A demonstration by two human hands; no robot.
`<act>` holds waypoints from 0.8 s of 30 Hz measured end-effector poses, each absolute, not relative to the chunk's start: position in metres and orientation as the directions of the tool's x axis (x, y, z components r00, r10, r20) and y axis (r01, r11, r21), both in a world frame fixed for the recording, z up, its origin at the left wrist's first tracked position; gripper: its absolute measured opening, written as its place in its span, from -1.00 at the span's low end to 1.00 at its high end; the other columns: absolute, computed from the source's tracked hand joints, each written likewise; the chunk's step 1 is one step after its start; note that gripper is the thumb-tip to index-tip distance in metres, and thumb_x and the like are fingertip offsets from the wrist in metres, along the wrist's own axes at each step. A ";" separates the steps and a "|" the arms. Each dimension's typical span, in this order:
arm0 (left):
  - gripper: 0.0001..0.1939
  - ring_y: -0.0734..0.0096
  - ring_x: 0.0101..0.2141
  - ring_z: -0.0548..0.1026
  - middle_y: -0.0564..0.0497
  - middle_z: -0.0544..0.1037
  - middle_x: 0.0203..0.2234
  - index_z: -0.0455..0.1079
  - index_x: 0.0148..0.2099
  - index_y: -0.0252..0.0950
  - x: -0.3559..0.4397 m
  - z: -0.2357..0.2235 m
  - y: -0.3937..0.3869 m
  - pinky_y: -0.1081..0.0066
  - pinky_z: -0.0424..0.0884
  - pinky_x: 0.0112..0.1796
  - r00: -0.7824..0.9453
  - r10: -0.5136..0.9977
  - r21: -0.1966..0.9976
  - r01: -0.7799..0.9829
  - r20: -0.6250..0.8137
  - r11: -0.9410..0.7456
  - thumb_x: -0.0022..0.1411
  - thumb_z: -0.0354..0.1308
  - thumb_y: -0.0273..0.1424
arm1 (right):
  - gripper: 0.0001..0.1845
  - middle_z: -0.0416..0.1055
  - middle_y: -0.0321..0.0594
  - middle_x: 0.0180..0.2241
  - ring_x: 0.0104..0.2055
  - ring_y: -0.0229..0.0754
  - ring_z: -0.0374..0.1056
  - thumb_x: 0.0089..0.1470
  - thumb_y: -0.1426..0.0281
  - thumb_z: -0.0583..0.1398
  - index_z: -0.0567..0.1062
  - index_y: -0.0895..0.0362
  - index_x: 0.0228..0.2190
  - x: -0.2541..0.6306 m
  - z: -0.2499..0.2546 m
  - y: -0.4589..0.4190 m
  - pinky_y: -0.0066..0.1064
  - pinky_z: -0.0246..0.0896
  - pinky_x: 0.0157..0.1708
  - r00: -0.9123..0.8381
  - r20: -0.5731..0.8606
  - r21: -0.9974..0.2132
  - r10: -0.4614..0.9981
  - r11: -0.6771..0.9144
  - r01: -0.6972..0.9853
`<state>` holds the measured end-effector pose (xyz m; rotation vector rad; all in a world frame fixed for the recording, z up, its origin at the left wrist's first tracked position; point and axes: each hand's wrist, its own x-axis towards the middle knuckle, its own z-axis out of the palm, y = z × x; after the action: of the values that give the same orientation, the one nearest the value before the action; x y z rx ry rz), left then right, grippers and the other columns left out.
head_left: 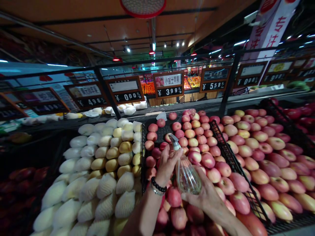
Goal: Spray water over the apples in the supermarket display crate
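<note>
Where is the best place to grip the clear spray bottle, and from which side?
Probably the wide round body of the spray bottle, from below and the right, where the right hand cups it. The neck is narrow and the left hand is at the nozzle.

I count one spray bottle (185, 173), two hands on it. Behind bottle: seven price signs, first (127, 90). Apples (216, 154), netted fruit (103, 170): too many to count.
</note>
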<state>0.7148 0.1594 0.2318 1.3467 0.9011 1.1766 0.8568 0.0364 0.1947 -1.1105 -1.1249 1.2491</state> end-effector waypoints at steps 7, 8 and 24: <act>-0.58 0.19 -0.13 0.61 -0.05 0.71 -0.14 0.60 0.03 -0.27 0.745 0.211 0.118 0.26 0.50 -0.05 0.277 0.957 0.995 -0.081 0.083 -0.063 0.35 0.44 -0.05 | -0.09 0.66 -0.03 0.05 -0.02 0.18 0.65 -0.01 0.09 0.54 0.35 -0.01 0.27 0.895 0.155 0.000 0.01 0.64 -0.01 -0.034 -0.022 -0.996 0.999 -0.024 -0.083; -0.57 0.17 -0.12 0.62 -0.05 0.71 -0.11 0.59 0.04 -0.27 0.748 0.207 0.111 0.25 0.51 -0.04 0.282 0.957 0.995 -0.087 0.069 -0.046 0.35 0.45 -0.05 | -0.06 0.65 -0.04 0.06 0.00 0.21 0.66 -0.04 0.09 0.56 0.35 -0.05 0.28 0.899 0.147 -0.006 0.03 0.64 0.01 -0.036 -0.030 -0.994 0.999 -0.034 -0.107; -0.27 -0.01 0.01 0.65 -0.10 0.68 0.05 0.51 0.29 -0.10 0.719 0.156 0.021 0.14 0.59 0.05 0.096 0.946 0.941 -0.114 -0.310 0.320 0.17 0.55 0.04 | -0.50 0.55 -0.07 0.25 0.21 0.12 0.53 0.35 0.11 0.40 0.55 -0.06 0.23 0.907 0.123 -0.067 0.07 0.63 0.12 -0.196 -0.157 -0.982 0.968 -0.175 -0.077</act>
<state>0.7191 0.0207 0.1556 0.9171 1.1962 0.9763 0.9071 -0.0669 0.1232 -1.1644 -1.1915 1.5179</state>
